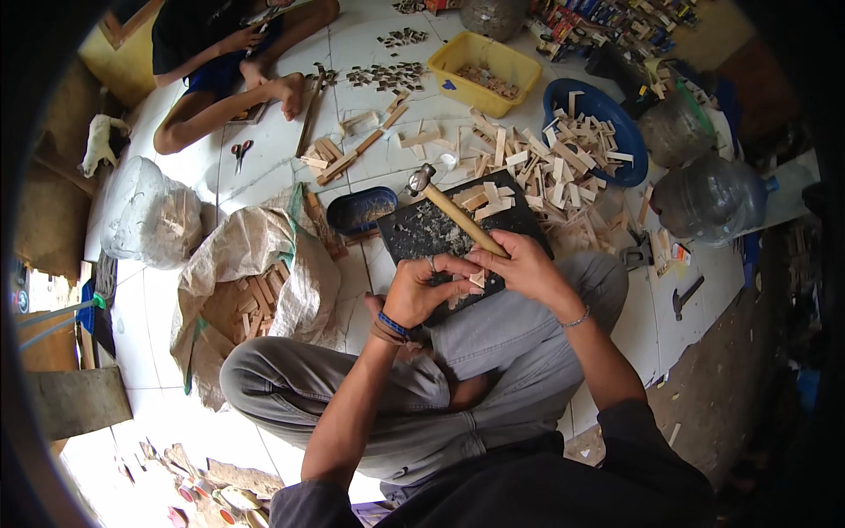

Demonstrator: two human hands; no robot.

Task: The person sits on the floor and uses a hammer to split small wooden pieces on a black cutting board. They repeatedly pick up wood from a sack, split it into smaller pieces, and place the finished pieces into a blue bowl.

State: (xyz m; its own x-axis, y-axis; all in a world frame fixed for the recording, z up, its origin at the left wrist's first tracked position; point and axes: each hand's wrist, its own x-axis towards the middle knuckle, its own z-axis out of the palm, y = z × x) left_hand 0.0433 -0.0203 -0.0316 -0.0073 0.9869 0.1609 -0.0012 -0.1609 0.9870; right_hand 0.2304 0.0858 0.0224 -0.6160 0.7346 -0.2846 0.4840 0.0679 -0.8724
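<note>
The handle of a hammer is grasped by the right hand, its head pointed away above the far edge of a black board. Over the board's near part, a small piece of pale wood is pinched between the thumb and fingers of the left hand. The two hands are held close together; whether the piece is also touched by the right fingertips cannot be told. The board is strewn with shavings, and pale wood strips are laid near its far right corner. Just beside its far left corner a blue tray is set on the tiled floor, and farther left an opened sack is partly filled with wood pieces. Past the far right corner, wooden blocks are heaped against and inside a blue basin. Beyond them a yellow tub is placed.
</note>
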